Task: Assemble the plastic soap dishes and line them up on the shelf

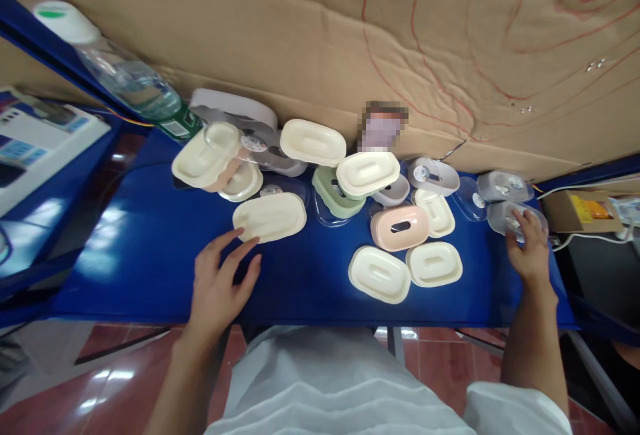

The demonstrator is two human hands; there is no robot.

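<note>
My left hand (pixel 223 281) is open, its fingers spread at the near left edge of a cream oval lid (pixel 277 216) with a raised middle. The fingertips seem to touch that lid's rim. At the right end of the table, my right hand (pixel 531 248) lies with fingers apart on a grey oval box with a clear cover (pixel 495 218). A similar box (pixel 505 186) stands just behind it. Between my hands sit a peach oval box with a slot (pixel 407 235), a green one (pixel 340 195), and several cream lids, two of them (pixel 379 275) near the front.
The blue table (pixel 135 248) backs onto a brown paper-covered panel (pixel 280 28) with red lines. A water bottle (pixel 135 81) leans at the back left beside stacked grey and cream pieces. A cardboard box (pixel 575 211) and white cables lie beyond the right edge.
</note>
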